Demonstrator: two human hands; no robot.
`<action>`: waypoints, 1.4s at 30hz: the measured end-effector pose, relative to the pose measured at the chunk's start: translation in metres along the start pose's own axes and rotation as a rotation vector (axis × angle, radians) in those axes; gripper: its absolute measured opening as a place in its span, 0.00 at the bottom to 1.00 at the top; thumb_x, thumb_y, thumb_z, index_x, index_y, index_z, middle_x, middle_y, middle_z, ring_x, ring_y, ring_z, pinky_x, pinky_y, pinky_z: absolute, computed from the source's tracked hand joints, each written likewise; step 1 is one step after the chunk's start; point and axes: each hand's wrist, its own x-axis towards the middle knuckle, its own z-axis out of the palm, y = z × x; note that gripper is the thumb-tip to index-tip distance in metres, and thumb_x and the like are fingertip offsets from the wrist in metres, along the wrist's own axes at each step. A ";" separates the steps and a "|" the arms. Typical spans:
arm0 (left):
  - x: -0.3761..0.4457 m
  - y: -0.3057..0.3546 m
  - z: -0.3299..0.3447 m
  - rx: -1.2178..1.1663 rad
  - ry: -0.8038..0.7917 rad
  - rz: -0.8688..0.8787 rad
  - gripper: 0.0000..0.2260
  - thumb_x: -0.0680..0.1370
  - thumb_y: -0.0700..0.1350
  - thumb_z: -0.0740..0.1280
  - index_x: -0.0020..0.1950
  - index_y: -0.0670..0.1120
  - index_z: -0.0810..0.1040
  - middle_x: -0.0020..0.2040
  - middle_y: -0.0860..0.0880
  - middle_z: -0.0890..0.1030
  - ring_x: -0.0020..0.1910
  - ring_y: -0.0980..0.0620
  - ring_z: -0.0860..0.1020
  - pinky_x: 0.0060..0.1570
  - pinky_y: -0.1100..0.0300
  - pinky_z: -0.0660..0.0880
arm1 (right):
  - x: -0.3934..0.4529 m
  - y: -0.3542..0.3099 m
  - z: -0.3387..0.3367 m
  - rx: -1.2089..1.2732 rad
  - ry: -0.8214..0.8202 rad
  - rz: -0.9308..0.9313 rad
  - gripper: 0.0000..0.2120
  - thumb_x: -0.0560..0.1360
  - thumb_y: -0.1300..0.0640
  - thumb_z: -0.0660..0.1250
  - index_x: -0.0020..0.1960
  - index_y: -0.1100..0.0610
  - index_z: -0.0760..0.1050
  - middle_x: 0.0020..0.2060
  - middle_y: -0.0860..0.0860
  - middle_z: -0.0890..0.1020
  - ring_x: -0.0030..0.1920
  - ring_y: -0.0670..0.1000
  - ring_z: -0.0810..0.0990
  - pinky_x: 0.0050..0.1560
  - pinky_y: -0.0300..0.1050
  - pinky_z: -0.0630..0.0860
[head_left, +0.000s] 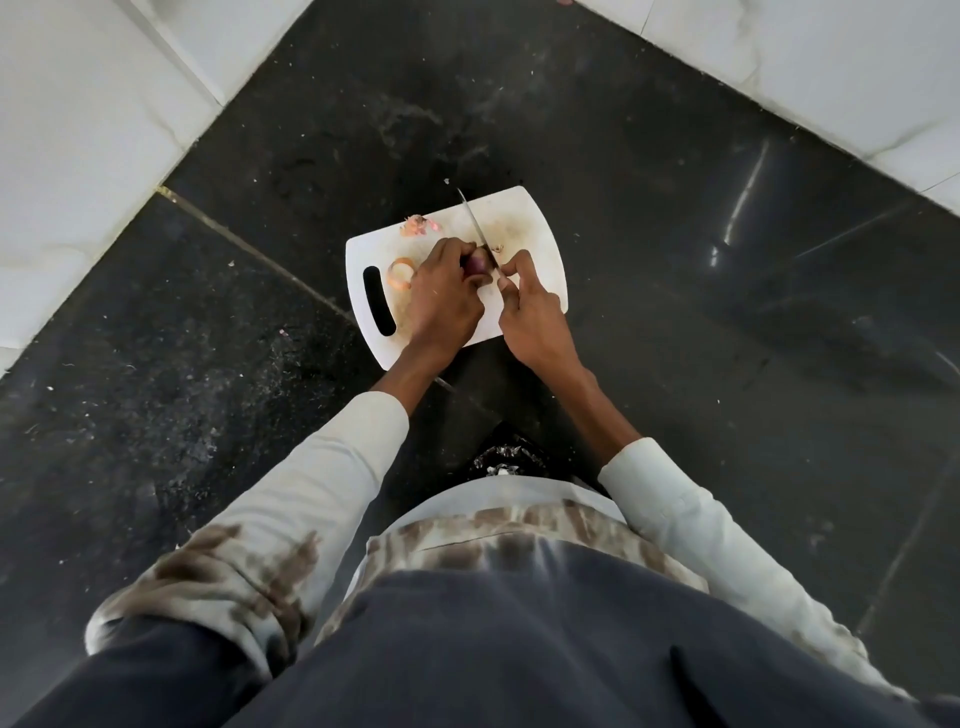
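Observation:
A white cutting board (530, 218) with a handle slot lies on a dark stone counter. My left hand (441, 301) grips a small purple onion (478, 264) against the board. My right hand (530, 317) holds a knife (474, 221) by its handle; the blade points away from me and rests against the onion's right side. An onion ring (401, 273) lies just left of my left hand. Pink onion peel scraps (418, 225) sit near the board's far edge.
The black counter (675, 260) runs into a corner between white tiled walls (78, 130) on the left and far right. Small crumbs speck the counter to the left. A crumpled foil piece (506, 460) lies near my body.

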 end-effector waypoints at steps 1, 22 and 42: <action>0.000 0.000 0.001 -0.012 -0.003 -0.012 0.10 0.76 0.35 0.70 0.56 0.43 0.80 0.53 0.48 0.83 0.47 0.52 0.80 0.45 0.55 0.80 | -0.003 0.004 0.001 0.010 0.007 0.002 0.06 0.87 0.57 0.58 0.63 0.51 0.66 0.29 0.47 0.72 0.26 0.48 0.70 0.26 0.43 0.64; 0.006 0.000 -0.013 -0.065 -0.099 -0.032 0.11 0.76 0.37 0.75 0.55 0.47 0.78 0.51 0.52 0.84 0.50 0.55 0.83 0.54 0.55 0.84 | 0.007 0.008 -0.004 0.440 0.088 0.234 0.08 0.89 0.52 0.54 0.64 0.51 0.69 0.34 0.53 0.79 0.29 0.44 0.72 0.29 0.38 0.68; 0.008 0.049 -0.015 -0.198 -0.032 -0.527 0.25 0.74 0.64 0.75 0.53 0.43 0.83 0.43 0.49 0.85 0.44 0.51 0.84 0.41 0.56 0.78 | 0.025 0.004 -0.004 0.299 0.122 0.018 0.31 0.71 0.46 0.81 0.64 0.41 0.64 0.47 0.35 0.79 0.48 0.41 0.83 0.51 0.37 0.77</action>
